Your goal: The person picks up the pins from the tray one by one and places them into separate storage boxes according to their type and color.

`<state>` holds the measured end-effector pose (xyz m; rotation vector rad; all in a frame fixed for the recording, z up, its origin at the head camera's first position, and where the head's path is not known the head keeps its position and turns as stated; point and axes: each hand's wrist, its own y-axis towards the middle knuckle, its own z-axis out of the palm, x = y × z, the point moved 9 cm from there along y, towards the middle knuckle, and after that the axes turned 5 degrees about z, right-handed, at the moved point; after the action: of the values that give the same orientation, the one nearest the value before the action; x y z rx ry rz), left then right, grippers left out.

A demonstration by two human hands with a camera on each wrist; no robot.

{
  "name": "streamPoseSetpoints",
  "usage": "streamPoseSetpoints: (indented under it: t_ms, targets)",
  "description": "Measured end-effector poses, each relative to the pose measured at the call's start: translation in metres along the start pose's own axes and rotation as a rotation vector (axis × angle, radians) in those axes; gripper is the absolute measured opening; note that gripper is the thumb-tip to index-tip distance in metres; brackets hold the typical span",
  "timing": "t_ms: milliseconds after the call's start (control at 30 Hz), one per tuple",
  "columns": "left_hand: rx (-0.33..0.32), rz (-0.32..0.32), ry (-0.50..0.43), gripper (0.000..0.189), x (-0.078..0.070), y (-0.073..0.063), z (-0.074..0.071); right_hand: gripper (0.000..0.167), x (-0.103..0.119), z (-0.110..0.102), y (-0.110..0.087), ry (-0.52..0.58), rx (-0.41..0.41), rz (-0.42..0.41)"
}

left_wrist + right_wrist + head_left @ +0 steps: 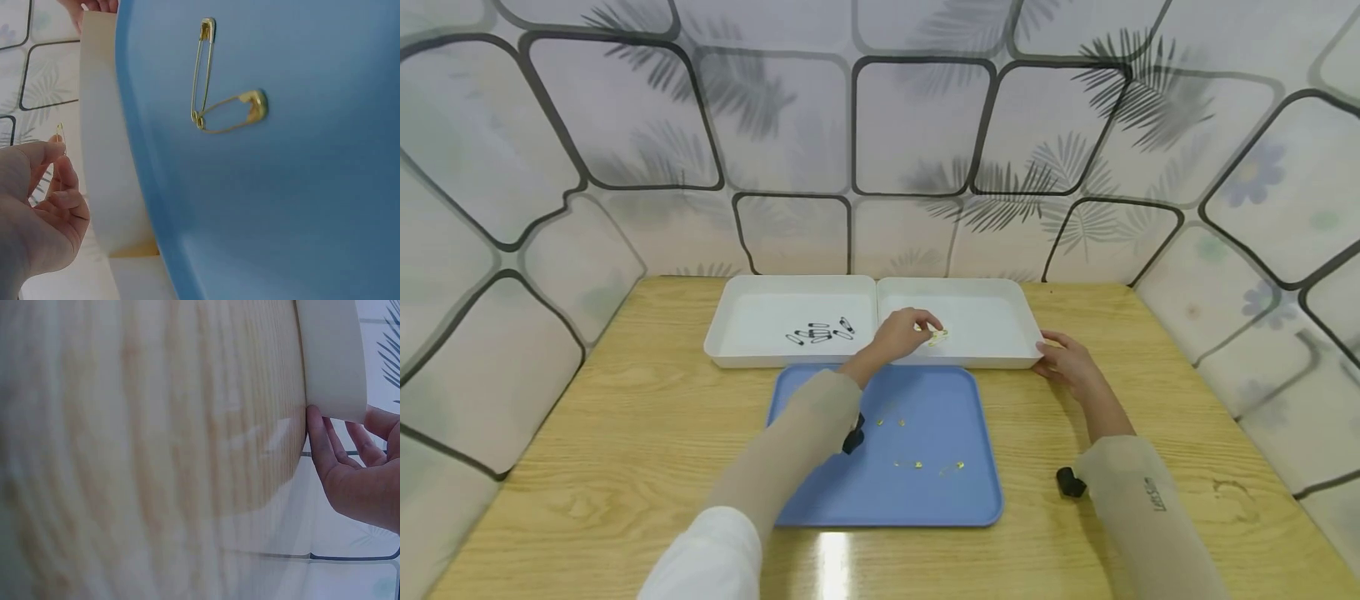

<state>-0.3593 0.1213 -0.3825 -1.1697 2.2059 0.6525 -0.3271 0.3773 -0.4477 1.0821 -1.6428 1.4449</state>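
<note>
Over the right white tray [981,312], my left hand [898,335] pinches a gold safety pin [60,132] between thumb and fingertips. Close under those fingers, a few gold safety pins [937,339] lie on the tray floor. My right hand [1067,362] holds the near right corner of the same tray, its thumb at the rim and other fingers along the end wall [334,362]. Several more gold safety pins [908,465] are spread on the blue tray [925,500]; the left wrist view shows two of them [205,69] with their coil ends meeting.
The left white tray [760,304] adjoins the right one and has several black safety pins [818,332] in it. All the trays rest on a wooden table [610,442]. Patterned cloth [917,125] surrounds the table's back and sides. My left forearm crosses the blue tray.
</note>
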Motion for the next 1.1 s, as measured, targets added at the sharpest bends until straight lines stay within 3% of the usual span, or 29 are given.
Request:
streamPoseSetpoints:
  t_ms: [233,500,867,1100]
  targets:
    - [-0.016,-0.043,0.023,0.019,0.007,0.017,0.008,0.059,-0.011,-0.011,0.015,0.067,-0.018,0.027]
    - [-0.016,-0.093,0.005,0.02,0.015,0.035,0.017,0.06,-0.008,-0.007,0.012,0.061,-0.008,-0.001]
    - [0.014,-0.159,0.049,0.022,0.025,0.038,0.03,0.063,-0.011,-0.008,0.015,0.095,0.007,0.011]
    - [0.014,-0.183,0.073,0.021,0.026,0.04,0.031,0.057,-0.001,-0.004,0.002,0.041,-0.027,-0.019]
